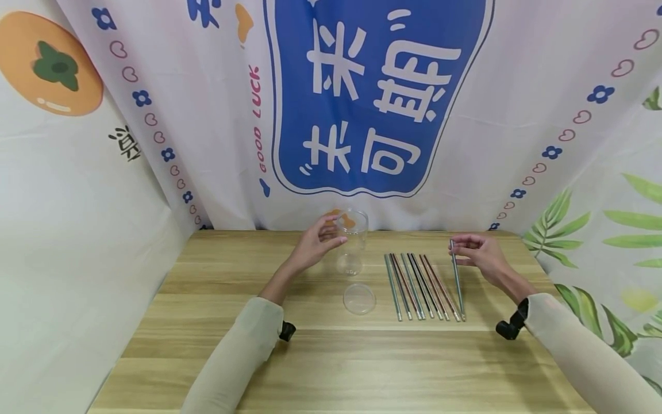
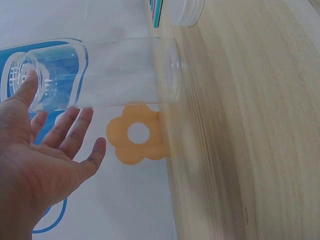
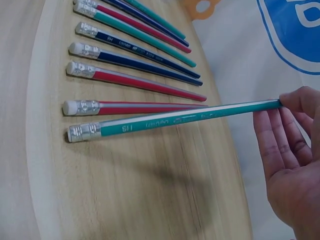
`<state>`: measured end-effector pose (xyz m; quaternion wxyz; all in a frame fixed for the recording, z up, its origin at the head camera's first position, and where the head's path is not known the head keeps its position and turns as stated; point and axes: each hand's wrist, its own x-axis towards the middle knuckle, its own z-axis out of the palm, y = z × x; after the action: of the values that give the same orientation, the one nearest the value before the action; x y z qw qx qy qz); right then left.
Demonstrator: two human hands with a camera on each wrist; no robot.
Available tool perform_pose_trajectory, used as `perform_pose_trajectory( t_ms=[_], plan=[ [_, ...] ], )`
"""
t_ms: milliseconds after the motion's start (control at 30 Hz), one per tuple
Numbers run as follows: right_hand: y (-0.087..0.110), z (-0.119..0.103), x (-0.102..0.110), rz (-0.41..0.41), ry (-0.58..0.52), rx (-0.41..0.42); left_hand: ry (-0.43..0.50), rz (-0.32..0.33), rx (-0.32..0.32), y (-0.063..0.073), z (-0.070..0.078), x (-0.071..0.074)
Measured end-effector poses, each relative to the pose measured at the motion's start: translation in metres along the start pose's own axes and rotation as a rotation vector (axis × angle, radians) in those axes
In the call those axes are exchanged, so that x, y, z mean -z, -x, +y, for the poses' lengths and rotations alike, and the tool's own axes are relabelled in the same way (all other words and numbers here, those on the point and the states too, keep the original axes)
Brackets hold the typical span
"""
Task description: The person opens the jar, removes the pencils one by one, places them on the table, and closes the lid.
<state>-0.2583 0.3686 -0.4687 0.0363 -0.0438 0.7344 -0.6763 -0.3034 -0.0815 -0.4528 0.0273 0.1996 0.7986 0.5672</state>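
Observation:
A clear jar [image 1: 357, 244] stands upright near the table's back edge, its mouth uncovered. My left hand [image 1: 316, 241] is at the jar's upper left side with fingers loosely spread; in the left wrist view the thumb overlaps the neck of the jar [image 2: 120, 70], and contact is hard to tell. My right hand [image 1: 481, 256] pinches the tip end of a green pencil [image 3: 190, 116] between thumb and fingers. That pencil slants, with its eraser end low at the table. Left of it lies a row of several red, dark blue and green pencils [image 1: 419, 287], erasers toward me.
A round clear lid [image 1: 359, 299] lies in front of the jar on the wooden table [image 1: 320, 368]. Behind the table's back edge hangs a printed cloth [image 1: 233, 190]. Black wrist cameras [image 1: 511, 326] sit at both cuffs.

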Motion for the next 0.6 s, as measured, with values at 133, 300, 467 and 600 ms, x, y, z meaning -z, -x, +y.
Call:
perform_pose_trajectory(
  t_ms=[133, 300, 467, 600],
  plan=[
    [-0.003, 0.005, 0.001, 0.002, -0.002, -0.022, -0.009, 0.0, -0.003, 0.0, 0.0, 0.0],
    [-0.008, 0.011, 0.001, -0.005, 0.019, -0.046, -0.014, 0.002, -0.001, 0.001, 0.001, -0.001],
    [-0.013, 0.016, 0.0, -0.009, 0.07, -0.06, -0.009, 0.006, -0.005, 0.001, 0.001, -0.002],
    [-0.017, 0.02, -0.001, -0.004, 0.092, -0.082, -0.007, 0.006, -0.01, 0.001, 0.0, -0.002]
  ],
)
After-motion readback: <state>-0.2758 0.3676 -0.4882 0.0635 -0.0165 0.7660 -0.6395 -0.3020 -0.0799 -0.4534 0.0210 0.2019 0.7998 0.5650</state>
